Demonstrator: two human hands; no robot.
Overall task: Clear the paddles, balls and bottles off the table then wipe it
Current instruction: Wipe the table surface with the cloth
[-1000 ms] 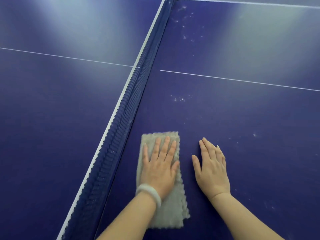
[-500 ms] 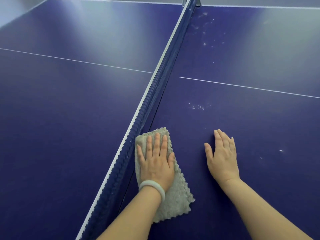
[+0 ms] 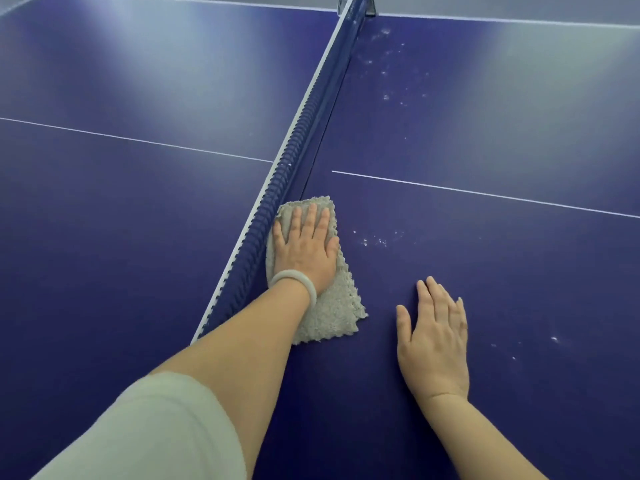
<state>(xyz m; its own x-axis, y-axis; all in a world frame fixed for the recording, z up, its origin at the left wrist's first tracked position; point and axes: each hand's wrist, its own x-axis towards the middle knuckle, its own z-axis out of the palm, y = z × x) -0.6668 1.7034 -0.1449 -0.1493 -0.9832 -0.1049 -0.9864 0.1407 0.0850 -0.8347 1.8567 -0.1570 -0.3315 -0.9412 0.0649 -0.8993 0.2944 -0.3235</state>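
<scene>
- Head view: I see the left hand (image 3: pixel 304 247) pressing flat, fingers straight, on the grey cloth (image 3: pixel 332 313), which lies on the blue table (image 3: pixel 485 140) just beside the net (image 3: pixel 304 133).
- The right hand (image 3: pixel 433 344) rests flat on the table, fingers straight, holding nothing.
- White specks (image 3: pixel 375 241) lie near the cloth.
</scene>
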